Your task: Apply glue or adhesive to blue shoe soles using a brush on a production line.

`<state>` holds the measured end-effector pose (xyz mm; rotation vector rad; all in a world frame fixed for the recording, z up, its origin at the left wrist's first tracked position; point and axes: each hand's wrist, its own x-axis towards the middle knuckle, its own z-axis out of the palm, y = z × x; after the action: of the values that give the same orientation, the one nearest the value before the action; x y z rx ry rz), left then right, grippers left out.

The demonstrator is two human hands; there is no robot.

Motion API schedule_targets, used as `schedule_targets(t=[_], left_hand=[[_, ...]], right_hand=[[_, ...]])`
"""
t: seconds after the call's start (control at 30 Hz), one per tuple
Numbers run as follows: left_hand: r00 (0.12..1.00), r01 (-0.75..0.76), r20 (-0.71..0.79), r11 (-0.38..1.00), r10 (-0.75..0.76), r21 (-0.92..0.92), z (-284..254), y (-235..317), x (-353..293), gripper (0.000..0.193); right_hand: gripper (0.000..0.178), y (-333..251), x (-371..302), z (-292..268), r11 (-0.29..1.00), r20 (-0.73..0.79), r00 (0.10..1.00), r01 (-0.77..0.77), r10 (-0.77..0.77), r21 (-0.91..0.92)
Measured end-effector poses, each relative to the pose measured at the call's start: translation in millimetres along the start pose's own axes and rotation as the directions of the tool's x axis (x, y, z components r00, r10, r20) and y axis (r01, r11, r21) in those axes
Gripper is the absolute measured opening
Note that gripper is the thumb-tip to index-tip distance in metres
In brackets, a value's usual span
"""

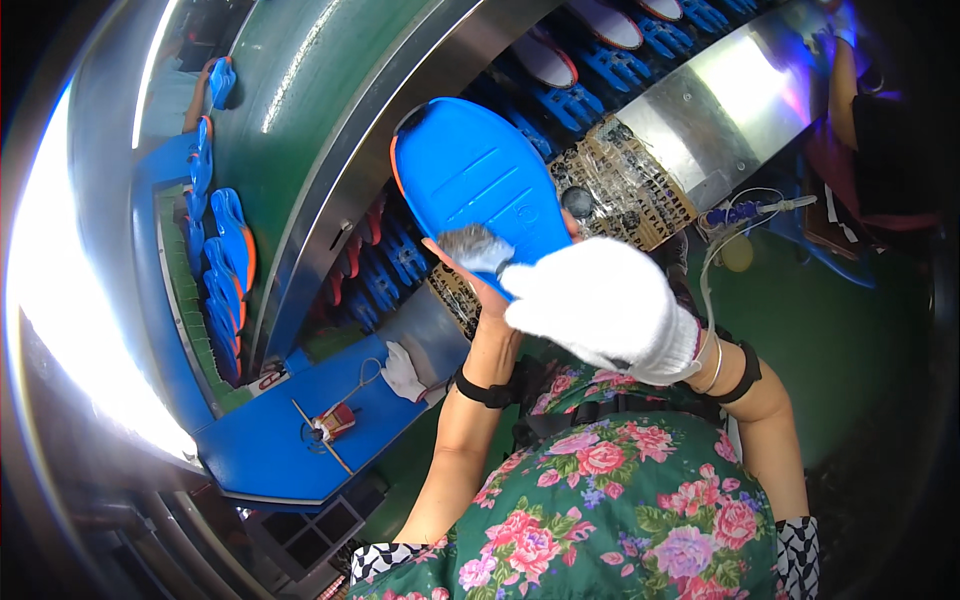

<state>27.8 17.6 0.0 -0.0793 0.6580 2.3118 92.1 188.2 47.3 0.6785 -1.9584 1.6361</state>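
Observation:
A blue shoe sole with an orange edge (475,165) is held up in front of me, its broad, grooved face toward me. My bare left hand (489,297) grips it from beneath at the near end; most of those fingers are hidden behind the sole. In a white knitted glove, my right hand (605,300) is closed around a brush (474,248), whose grey bristles lie against the lower part of the sole. The glove covers the brush's handle.
Blue-and-orange soles (228,270) stand along the left. A blue table (265,445) carries a red container (336,421) and a white glove (402,373). Shoes on blue racks (605,65) line the back, beside taped cardboard (625,180). Another person's arm (843,95) shows at upper right.

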Motion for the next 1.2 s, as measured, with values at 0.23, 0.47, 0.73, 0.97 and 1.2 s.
schedule_targets(t=[0.23,0.47,0.73,0.97,1.2], left_hand=[[0.98,-0.156,-0.101,0.976,0.172,0.15,0,3,0,0.128],[0.991,-0.034,0.132,0.999,0.035,-0.015,-19,11,3,0.13],[0.98,-0.116,0.147,0.987,0.132,-0.109,-11,12,9,0.134],[0.973,-0.133,0.181,0.988,0.146,-0.079,-9,19,11,0.133],[0.906,-0.047,0.416,0.996,0.074,-0.075,-38,34,23,0.124]], right_hand=[[0.023,1,17,-30,0.997,0.009,0.999,-0.03,0.031,-0.065],[0.015,4,7,-18,0.956,0.037,0.987,-0.159,0.155,0.246],[0.025,-11,-2,-12,0.998,0.047,0.997,-0.066,0.065,0.015],[0.029,-9,-5,-9,0.996,-0.02,1.0,-0.003,0.001,-0.09],[0.022,-7,-4,-19,0.989,-0.017,0.99,-0.141,0.142,0.042]])
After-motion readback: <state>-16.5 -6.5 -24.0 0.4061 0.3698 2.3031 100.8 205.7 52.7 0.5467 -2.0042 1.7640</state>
